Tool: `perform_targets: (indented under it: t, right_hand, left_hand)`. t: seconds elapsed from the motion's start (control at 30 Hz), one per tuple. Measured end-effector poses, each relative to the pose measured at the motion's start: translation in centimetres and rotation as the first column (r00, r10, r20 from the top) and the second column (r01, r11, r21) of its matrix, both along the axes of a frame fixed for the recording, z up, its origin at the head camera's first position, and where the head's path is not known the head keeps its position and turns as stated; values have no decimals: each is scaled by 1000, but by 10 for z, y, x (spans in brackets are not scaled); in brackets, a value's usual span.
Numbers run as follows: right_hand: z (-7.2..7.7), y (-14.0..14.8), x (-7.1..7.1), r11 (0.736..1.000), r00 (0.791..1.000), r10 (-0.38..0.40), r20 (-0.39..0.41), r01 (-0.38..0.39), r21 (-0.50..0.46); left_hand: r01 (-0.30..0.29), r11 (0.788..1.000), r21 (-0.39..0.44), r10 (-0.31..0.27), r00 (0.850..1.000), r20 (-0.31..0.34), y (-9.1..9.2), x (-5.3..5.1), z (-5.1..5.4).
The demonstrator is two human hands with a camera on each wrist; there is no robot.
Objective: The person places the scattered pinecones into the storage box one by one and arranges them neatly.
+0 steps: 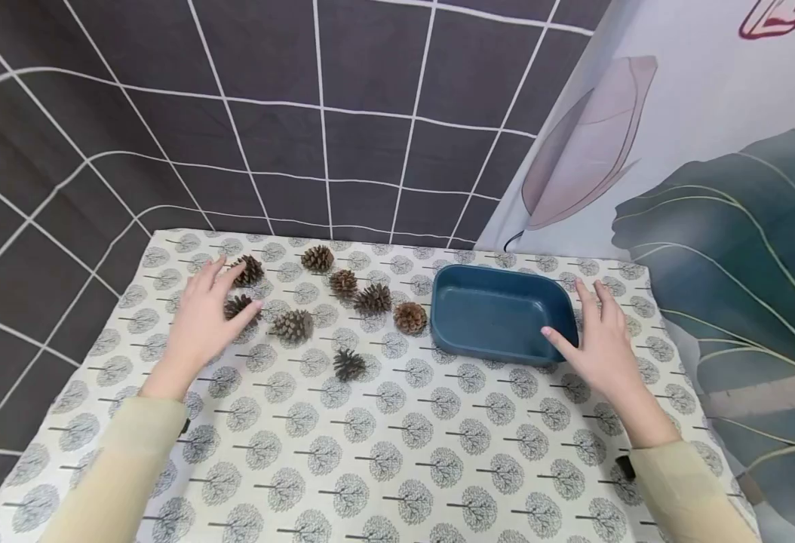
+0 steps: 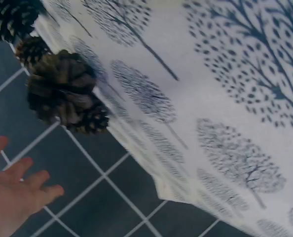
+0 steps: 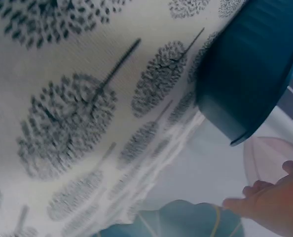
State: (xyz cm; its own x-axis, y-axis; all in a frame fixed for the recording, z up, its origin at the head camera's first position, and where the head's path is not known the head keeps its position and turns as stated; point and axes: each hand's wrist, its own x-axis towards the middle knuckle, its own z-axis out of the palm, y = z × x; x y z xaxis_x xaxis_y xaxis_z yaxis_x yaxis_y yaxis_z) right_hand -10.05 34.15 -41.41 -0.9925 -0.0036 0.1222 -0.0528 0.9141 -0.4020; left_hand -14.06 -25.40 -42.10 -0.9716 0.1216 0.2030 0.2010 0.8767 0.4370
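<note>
My left hand (image 1: pixel 201 320), fingers spread, hovers beside two brown pine cones, one (image 1: pixel 249 270) by the fingertips and another (image 1: pixel 240 308) partly behind the thumb. In the left wrist view that hand (image 2: pixel 18 195) holds nothing; a large pine cone (image 2: pixel 62 86) appears beyond it. Around the right end of a dark blue rectangular basin (image 1: pixel 499 320) is my right hand (image 1: pixel 601 351), its fingers outside and thumb over the near right rim. Whether it touches the rim I cannot tell. The right wrist view shows the hand (image 3: pixel 272 202) apart from the basin's wall (image 3: pixel 245 74).
More pine cones lie between the hands: a pale one (image 1: pixel 292 326), a dark one (image 1: pixel 349 364) nearer me, and several toward the basin, including a round one (image 1: pixel 410 318) close to its left side. A tree-print cloth (image 1: pixel 384 430) covers the table. Behind hangs a dark gridded curtain (image 1: pixel 370 143).
</note>
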Motion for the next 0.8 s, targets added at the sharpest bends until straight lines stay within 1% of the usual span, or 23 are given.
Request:
perform_targets:
  t: [0.1, 0.17, 0.23, 0.33, 0.4, 0.47, 0.6, 0.7, 0.8]
  right_hand:
    - [-5, 5, -1, 995, 1000, -20, -18, 18, -96]
    - [-9, 8, -2, 985, 999, -29, -33, 23, -172]
    - [-12, 9, -3, 970, 998, -35, -51, 22, -241]
    - [-17, 10, -5, 936, 997, -40, -73, 11, -353]
    - [-20, 11, -7, 910, 996, -41, -75, 6, -414]
    - [-23, 12, -8, 879, 997, -40, -63, 6, -476]
    - [-27, 16, -12, 823, 999, -46, -3, 36, -567]
    - [-31, 20, -15, 777, 998, -38, 45, 58, -627]
    - [-34, 24, -18, 731, 996, -16, 88, 72, -678]
  left_hand:
    - [-33, 997, 68, 33, 999, 3, -7, -7, -3]
    - [-59, 992, 115, 59, 998, 6, -11, -11, -5]
    - [-79, 984, 160, 78, 997, 12, -15, -16, -7]
    - [-101, 967, 235, 98, 995, 22, -21, -21, -11]
    - [-110, 951, 290, 105, 994, 33, -25, -25, -16]
    - [-118, 929, 350, 106, 993, 54, -28, -28, -20]
    - [-138, 879, 457, 98, 989, 112, -33, -33, -26]
    - [-173, 848, 500, 103, 981, 165, -36, -39, -28]
    - [-217, 822, 526, 111, 968, 226, -38, -46, -30]
